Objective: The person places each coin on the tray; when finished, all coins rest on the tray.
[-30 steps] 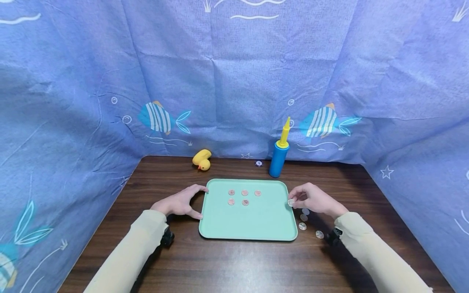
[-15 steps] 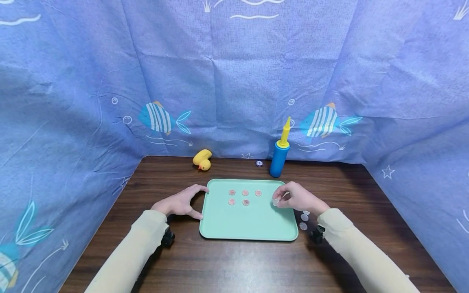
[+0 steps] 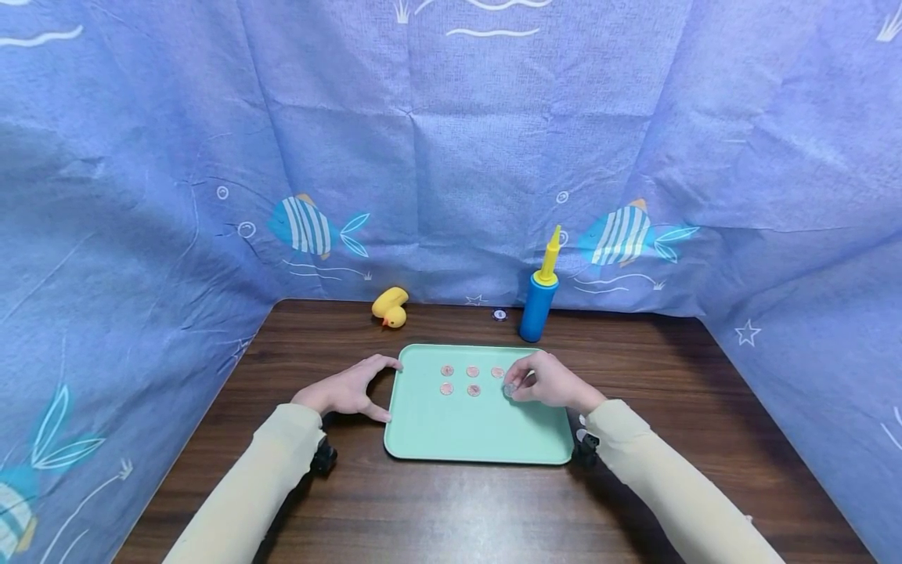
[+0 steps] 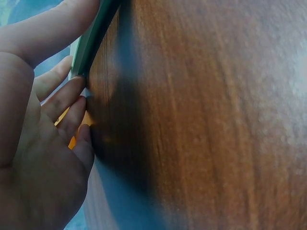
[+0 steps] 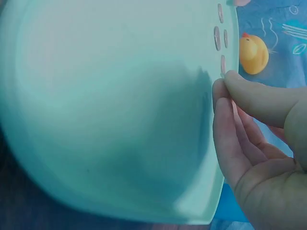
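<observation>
A pale green tray (image 3: 472,431) lies on the dark wooden table. My left hand (image 3: 352,387) spans its left edge, thumb and fingertips spread apart and touching the rim. Over the right half of the tray, my right hand (image 3: 543,380) pinches a silver coin (image 3: 508,390) between thumb and fingertips. Several copper-coloured coins (image 3: 474,390) lie flat in two rows on the tray, just left of that hand. In the right wrist view the pinching fingertips (image 5: 231,76) hide most of the held coin.
Silver coins (image 3: 581,434) lie right of the tray, partly hidden by my right wrist. Behind the tray are a yellow rubber duck (image 3: 390,307), a round token (image 3: 499,315) and a blue and yellow hand pump (image 3: 539,305). A blue fish-print curtain (image 3: 458,172) surrounds the table.
My right hand has moved left with the silver coin, from the tray's right edge to beside the copper-coloured coins. The left hand stays at the left rim.
</observation>
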A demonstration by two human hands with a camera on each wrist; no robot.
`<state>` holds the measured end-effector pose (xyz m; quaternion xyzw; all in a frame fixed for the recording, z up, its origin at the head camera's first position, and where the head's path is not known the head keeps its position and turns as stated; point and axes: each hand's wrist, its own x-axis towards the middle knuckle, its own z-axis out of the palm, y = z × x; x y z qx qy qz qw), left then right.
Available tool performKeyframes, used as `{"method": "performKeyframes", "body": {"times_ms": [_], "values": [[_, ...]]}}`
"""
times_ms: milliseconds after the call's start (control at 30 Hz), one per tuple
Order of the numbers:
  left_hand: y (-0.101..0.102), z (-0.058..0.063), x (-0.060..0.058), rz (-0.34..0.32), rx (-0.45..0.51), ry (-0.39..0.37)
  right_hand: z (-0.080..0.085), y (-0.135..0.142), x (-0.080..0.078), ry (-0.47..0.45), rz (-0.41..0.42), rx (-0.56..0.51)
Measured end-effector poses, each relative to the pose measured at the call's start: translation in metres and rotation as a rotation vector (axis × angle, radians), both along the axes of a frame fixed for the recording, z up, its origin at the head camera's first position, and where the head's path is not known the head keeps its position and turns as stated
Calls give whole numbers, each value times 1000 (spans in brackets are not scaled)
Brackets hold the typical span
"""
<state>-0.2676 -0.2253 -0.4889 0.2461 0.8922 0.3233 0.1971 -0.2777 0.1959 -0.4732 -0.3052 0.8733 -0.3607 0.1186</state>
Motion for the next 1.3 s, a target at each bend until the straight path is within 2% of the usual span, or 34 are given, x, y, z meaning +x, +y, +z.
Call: {"method": "performKeyframes", "body": {"times_ms": [367, 733, 1000, 1300], "values": [[-1, -1, -2, -11, 1, 9, -4, -10, -1, 52, -9, 58], [-1, 0, -2, -19, 5, 10, -3, -15, 1, 45, -6, 92], [-1, 0, -3, -31, -27, 40, -1, -17, 1, 89, -44, 176], [0, 0, -2, -25, -17, 30, -1, -21, -1, 97, -80, 215]]}}
